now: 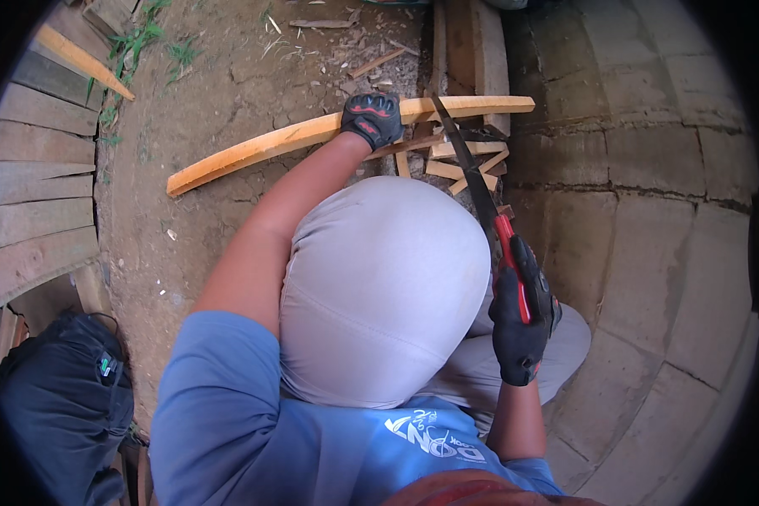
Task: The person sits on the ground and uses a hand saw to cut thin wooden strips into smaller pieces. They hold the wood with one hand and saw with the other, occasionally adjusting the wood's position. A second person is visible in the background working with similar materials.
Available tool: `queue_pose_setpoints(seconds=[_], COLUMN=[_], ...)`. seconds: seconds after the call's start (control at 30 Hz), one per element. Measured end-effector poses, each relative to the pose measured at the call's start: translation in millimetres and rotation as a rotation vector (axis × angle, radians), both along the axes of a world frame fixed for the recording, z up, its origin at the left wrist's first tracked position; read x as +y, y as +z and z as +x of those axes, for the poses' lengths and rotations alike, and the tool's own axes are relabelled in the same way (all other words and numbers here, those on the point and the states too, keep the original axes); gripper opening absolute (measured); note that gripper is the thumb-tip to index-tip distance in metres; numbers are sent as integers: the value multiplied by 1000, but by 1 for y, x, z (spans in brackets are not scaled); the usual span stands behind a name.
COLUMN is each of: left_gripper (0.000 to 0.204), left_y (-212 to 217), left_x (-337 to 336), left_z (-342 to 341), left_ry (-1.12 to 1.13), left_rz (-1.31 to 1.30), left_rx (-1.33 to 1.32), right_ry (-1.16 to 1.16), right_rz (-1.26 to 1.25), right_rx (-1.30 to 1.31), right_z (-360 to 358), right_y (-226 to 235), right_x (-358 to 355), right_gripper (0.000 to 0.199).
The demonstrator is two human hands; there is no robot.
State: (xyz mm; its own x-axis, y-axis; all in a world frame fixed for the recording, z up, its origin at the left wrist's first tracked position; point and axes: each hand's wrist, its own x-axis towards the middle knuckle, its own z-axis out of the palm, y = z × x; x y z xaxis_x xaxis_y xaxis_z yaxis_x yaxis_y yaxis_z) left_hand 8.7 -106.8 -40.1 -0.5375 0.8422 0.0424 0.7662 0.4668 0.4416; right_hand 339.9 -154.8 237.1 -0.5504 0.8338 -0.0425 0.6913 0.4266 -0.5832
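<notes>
Crosswise over the dirt (143,270), just past 1 raised knee (388,278): a long, bowed wood strip (261,150). Clamped round its middle, the gloved left hand (373,116). Right of that grip, across the strip, the dark blade of 1 saw (468,164). Around the saw's red handle, the gloved right hand (521,312), fingers curled closed. Near the blade, several offcuts (464,148); farther off, a beam (492,59); to the right, concrete slabs (649,261); far left, boards (38,173).
</notes>
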Motion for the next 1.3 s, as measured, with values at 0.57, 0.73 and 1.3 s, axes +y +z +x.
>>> queue_pose_setpoints(seconds=[0.57, 0.73, 1.3], left_gripper=[40, 41, 32], left_y=[8, 20, 7], left_x=[-1, -1, -3], left_z=[-1, -1, 0], left_ry=[-42, -55, -24], left_rz=[-38, -98, 32], left_rx=[0, -51, -25], right_ry=[-41, -152, 8], right_rz=[-35, -149, 120], right_rx=[79, 187, 251], right_z=[-17, -30, -207], right_y=[22, 40, -130], right_x=[17, 12, 140], right_gripper=[41, 40, 41])
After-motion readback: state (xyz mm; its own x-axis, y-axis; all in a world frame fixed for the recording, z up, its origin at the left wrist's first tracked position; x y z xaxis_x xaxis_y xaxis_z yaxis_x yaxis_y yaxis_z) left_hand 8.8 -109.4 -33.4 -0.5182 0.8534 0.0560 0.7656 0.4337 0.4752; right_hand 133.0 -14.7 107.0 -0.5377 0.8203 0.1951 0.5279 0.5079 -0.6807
